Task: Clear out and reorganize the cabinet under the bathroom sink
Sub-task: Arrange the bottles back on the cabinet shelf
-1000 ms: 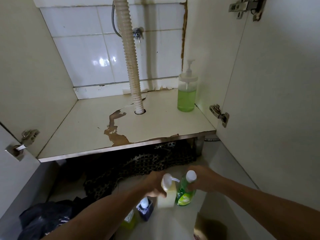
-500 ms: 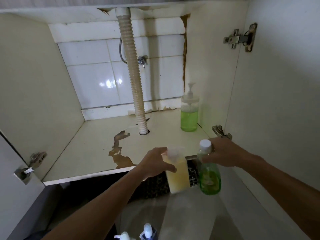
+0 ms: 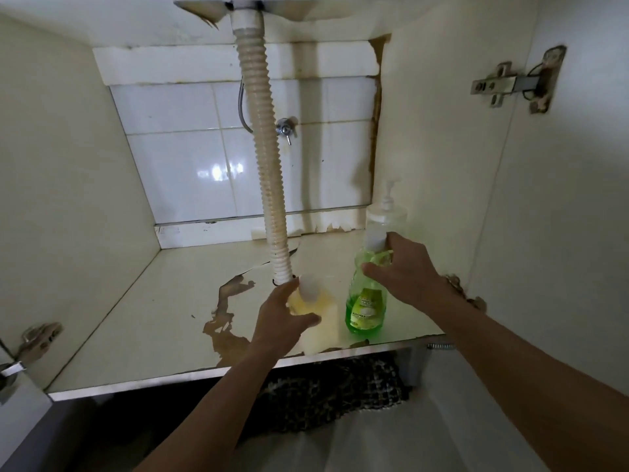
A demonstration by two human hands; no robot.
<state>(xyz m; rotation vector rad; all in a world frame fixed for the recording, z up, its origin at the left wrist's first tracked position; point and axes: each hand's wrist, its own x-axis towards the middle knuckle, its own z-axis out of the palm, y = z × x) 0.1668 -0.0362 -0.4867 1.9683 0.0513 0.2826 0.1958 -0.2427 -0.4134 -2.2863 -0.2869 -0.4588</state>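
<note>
Apparently translucent plastic bottles (image 3: 366, 301) on peeling laminate (image 3: 153, 321).

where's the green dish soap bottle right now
In the head view the green dish soap bottle stands on the right front of the cabinet floor, gripped near its top by the right hand, beside the yellow bottle.

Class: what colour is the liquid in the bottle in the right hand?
Green, clearest in the head view: bottle, right hand.

The cabinet floor (image 3: 163, 318), cream with peeled brown patches, fills the frame's middle. A yellow bottle (image 3: 320, 321) and green bottle (image 3: 366, 308) stand near its front edge, lower centre. A pump bottle (image 3: 384, 216) stands behind at right.
</note>
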